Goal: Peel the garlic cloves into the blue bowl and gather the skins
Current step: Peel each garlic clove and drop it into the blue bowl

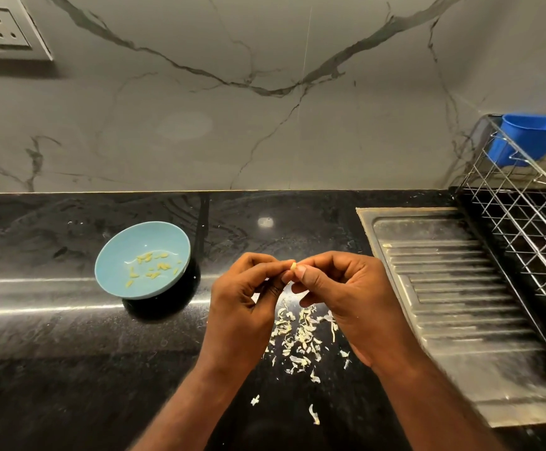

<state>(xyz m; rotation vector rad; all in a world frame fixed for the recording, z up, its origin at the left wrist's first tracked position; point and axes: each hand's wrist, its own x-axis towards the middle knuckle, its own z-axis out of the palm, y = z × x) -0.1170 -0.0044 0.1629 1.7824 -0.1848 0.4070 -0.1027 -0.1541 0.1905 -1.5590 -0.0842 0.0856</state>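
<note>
- Both my hands were raised over the counter, fingertips together: my left hand (pixel 245 297) and my right hand (pixel 340 297) each pinched one small, pale yellow garlic clove (pixel 294 265) between thumb and forefinger.
- One blue bowl (pixel 135 236), round, smooth and glossy, sat on the counter to my left, well apart from my hands.
- About a dozen peeled cloves (pixel 153 266) lay scattered in its bottom, slim and yellowish; they were too small for an exact count.
- One loose heap of skins (pixel 301 336), dozens of thin, papery white flakes, lay beneath my hands, with a few strays nearer me.
- The black countertop (pixel 69 353) was polished, mottled stone.
- To my right lay one ribbed steel drainboard (pixel 460 304) and, beside it, one wire rack (pixel 525 229) holding one blue plastic tub (pixel 532 138).
</note>
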